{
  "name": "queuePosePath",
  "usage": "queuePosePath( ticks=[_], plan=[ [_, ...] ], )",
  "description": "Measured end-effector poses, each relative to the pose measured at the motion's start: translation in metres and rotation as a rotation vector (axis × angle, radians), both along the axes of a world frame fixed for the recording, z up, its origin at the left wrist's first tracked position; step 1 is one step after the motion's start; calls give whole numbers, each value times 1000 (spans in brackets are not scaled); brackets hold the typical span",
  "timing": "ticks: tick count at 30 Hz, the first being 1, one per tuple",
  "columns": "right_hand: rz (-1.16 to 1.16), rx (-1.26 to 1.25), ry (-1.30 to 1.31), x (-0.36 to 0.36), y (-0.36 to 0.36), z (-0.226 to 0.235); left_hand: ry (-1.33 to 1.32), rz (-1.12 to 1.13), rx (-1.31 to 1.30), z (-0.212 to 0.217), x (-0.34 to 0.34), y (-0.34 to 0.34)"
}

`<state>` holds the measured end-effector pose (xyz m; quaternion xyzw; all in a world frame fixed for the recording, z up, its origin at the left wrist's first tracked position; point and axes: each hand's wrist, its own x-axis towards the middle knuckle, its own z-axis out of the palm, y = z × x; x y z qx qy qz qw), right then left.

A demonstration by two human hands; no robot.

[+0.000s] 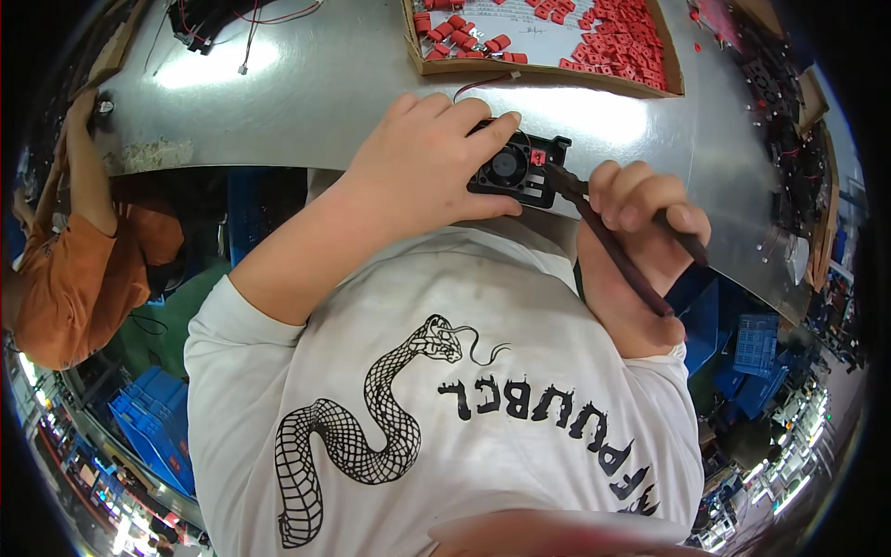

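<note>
Seen from above: a person in a white long-sleeved shirt worked at a metal table (325, 84).
Left hand (432, 162): fingers (483, 121) were curled over a small black fan unit (515, 172), pinning it at the table's near edge.
Right hand (640, 232): fingers (640, 186) were wrapped tight round the dark handles of a pair of pliers (617, 246).
Pliers' tip: touched the fan's right side, just beyond the left fingertips.
Beyond the knuckles: a cardboard tray (548, 72) of small red parts (622, 32).
Far left: a co-worker's orange sleeve (65, 278).
</note>
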<state>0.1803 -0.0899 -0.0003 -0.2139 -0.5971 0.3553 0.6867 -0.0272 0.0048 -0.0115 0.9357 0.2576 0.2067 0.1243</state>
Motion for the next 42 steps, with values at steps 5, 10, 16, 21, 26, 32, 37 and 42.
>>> queuePosePath(
  ticks=[5, 10, 16, 21, 26, 32, 37, 42],
  plan=[
    [23, -45, 104, -4, 6, -4, -4, 3, -2, 1, 1, -1],
    [-120, -102, 220, -7, 22, -1, 4, -18, 63, -1, 2, -1],
    [-192, -506, 532, 14, 42, 33, 35, -25, 56, 8, 5, -6],
    [-341, 31, -467, 64, 20, -4, -56, -14, 42, 30, -9, 42],
    [-473, -51, -1248, 61, 22, 17, -165, 489, 743, 85, -44, 148],
    [-690, -274, -1177, 163, 64, 14, -96, 490, 526, 62, -51, 126],
    [-1226, -552, -1489, 346, 156, 34, 94, 179, 203, -15, -46, 30],
    [-1416, -792, -1858, 412, 193, 28, 31, 292, 112, -10, -39, 23]
  ],
)
